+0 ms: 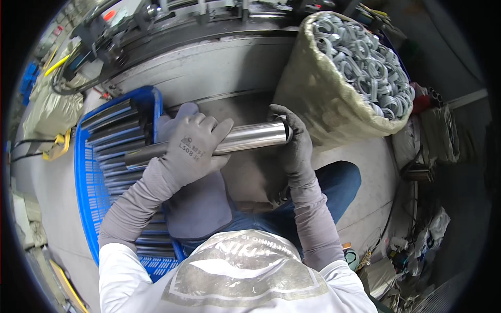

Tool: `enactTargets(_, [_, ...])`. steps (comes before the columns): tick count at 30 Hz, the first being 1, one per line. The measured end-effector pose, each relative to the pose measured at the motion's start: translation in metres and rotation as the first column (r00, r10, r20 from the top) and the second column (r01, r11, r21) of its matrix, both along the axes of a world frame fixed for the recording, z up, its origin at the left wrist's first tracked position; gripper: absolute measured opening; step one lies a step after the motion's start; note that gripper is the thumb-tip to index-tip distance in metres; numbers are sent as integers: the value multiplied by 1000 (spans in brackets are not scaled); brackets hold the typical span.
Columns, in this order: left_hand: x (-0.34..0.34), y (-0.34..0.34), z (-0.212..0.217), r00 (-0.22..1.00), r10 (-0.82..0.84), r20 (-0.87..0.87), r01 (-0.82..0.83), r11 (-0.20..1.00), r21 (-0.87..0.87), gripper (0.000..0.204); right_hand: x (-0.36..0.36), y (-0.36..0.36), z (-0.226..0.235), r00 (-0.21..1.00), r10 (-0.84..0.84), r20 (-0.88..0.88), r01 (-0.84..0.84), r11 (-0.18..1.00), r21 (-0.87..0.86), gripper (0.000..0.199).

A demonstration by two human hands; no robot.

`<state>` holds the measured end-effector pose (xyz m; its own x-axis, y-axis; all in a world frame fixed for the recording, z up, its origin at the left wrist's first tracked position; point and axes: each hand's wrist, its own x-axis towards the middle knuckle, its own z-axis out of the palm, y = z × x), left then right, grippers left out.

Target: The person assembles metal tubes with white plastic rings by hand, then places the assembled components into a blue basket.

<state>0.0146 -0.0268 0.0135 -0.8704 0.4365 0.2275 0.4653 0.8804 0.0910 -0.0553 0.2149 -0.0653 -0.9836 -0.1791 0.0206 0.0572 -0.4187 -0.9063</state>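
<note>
A shiny metal tube (254, 135) lies across in front of me, its right end a little higher than its left. My left hand (197, 143), in a grey glove, is closed over the tube's middle from above. At the tube's open right end, the gloved fingers and thumb of my right hand (296, 143) curl around the rim. The tube's left part reaches over a blue plastic basket (83, 172), where several similar metal tubes (112, 136) lie side by side. A grey pad (201, 206) covers my left thigh.
A large woven sack (313, 94) full of grey metal rings (365, 68) stands at the far right. Machinery (209, 23) runs along the back edge. A yellow-framed object (58, 145) with cables sits left of the basket. Bags and clutter (417, 242) line the right side.
</note>
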Motion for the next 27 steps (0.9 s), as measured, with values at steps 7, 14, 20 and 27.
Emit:
enactTargets(7, [-21, 21, -20, 996, -1, 94, 7, 998, -61, 67, -10, 15, -5, 954, -77, -290, 212, 856, 471, 44])
enactTargets(14, [-26, 22, -22, 996, -22, 84, 28, 997, -68, 67, -16, 3, -6, 684, -31, -729, 595, 601, 534, 27])
enactTargets(20, [-29, 23, -19, 994, -104, 27, 105, 994, -37, 71, -5, -16, -39, 879, -219, -425, 427, 759, 491, 28])
enactTargets(27, [29, 27, -21, 991, -95, 92, -13, 623, 782, 41, -23, 52, 17, 548, -86, -832, 759, 470, 451, 23])
